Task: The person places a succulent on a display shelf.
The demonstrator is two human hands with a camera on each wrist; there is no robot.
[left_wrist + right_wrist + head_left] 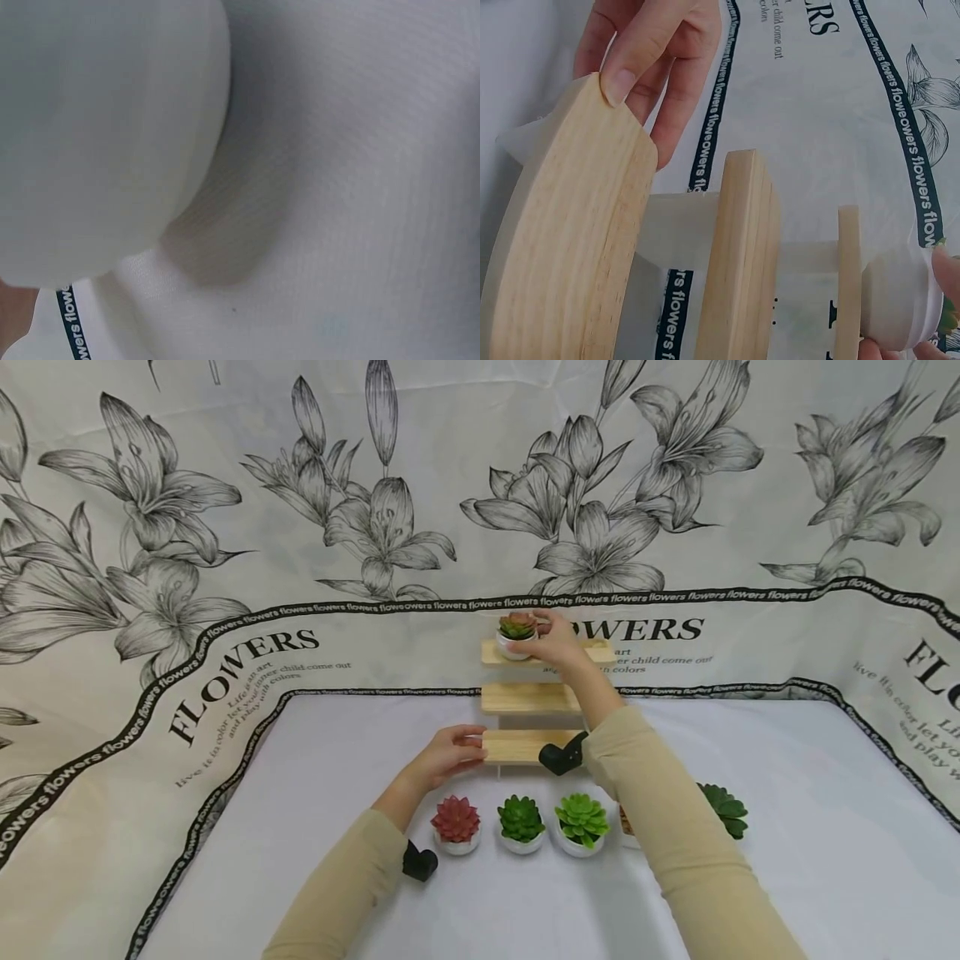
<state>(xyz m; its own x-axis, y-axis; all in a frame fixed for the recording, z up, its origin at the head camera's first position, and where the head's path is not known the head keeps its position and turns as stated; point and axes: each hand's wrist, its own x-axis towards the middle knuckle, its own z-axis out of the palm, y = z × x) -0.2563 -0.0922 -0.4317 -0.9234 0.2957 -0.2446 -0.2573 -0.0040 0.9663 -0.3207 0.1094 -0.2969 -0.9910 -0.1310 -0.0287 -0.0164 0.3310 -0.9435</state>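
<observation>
A three-tier wooden shelf (529, 698) stands mid-table. My right hand (558, 639) reaches to the top tier (600, 652) and grips a small red-green succulent in a white pot (516, 637) at that tier's left end. In the right wrist view the pot (900, 307) sits against the top tier (847, 285) with my fingertips (946, 271) on it. My left hand (446, 756) grips the left end of the bottom tier (525, 746); its thumb and fingers (649, 60) pinch that board (577, 247). The middle tier (742, 262) is bare.
In front of the shelf stand a red succulent (455, 821), a green one (521, 819), a light green one (581, 819) and a dark green one (724, 810); another pot is mostly hidden by my right sleeve. A blurred white pot (97, 135) fills the left wrist view. Floral cloth (225, 677) surrounds the white tabletop (787, 827).
</observation>
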